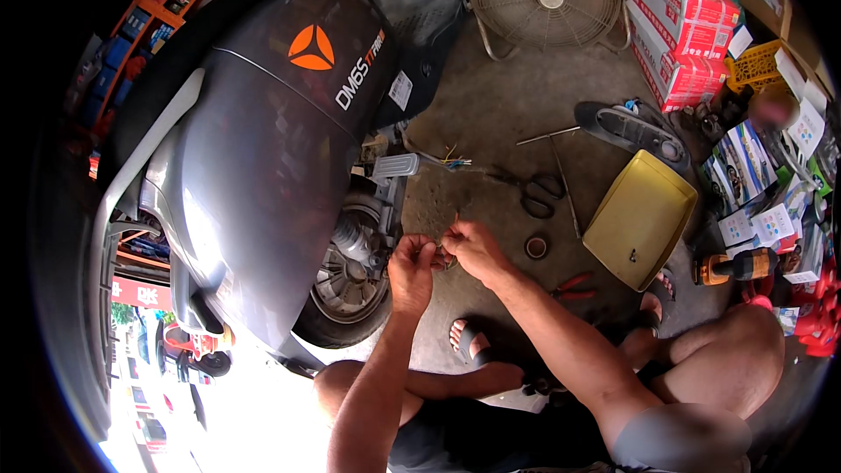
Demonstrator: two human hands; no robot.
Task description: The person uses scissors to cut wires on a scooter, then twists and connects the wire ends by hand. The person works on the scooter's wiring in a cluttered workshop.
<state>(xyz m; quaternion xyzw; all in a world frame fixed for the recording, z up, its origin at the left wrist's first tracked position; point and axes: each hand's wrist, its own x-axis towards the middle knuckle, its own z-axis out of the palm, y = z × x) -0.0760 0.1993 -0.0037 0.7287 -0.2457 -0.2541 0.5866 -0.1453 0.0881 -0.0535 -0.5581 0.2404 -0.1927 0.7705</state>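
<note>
My left hand (412, 274) is closed in a pinch beside the scooter's wheel (348, 285), thumb against fingers. Close to its fingertips, my right hand (476, 251) is pinching too. Between them is something thin and wire-like, mostly hidden by the fingers; a small orange tip (456, 217) pokes up above the right hand. The grey scooter (263, 149) fills the left side. Past my hands, a bundle of thin coloured wires (455, 161) with loose ends comes out near its footrest (396, 165). Black-handled scissors (537, 199) lie on the floor just beyond my right hand.
A tape roll (536, 247), red-handled pliers (574, 285), a thin rod (566, 186) and a yellow tray (604, 241) lie to the right. Farther off are a dark plastic cover (635, 133), a floor fan (517, 0) and stacked red boxes (674, 26). A drill (736, 266) lies far right.
</note>
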